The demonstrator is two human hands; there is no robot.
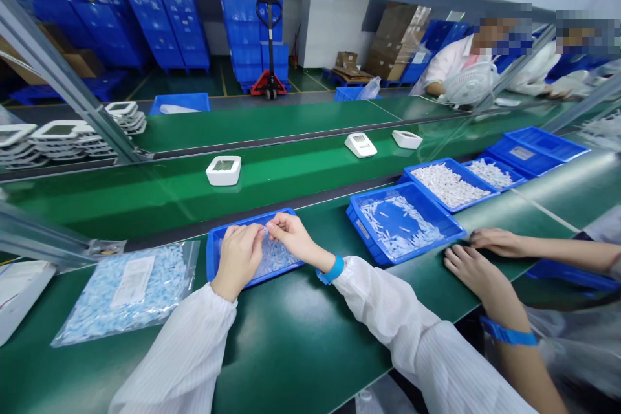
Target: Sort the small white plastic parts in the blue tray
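My left hand (237, 257) and my right hand (291, 236) meet over a small blue tray (212, 252) of little clear plastic packets on the green bench. Both hands pinch a small clear packet (264, 230) between their fingertips, just above the tray. Both arms wear white sleeves, and a blue band (332, 270) circles my right wrist. A clear bag (127, 291) full of the same small pieces lies flat to the left of the tray.
To my right a co-worker's two hands (478, 259) rest beside a larger blue tray (402, 223) of packets, with more blue trays (449, 184) behind. White square devices (224, 170) ride the green belt beyond. Stacked white housings (58, 142) sit far left.
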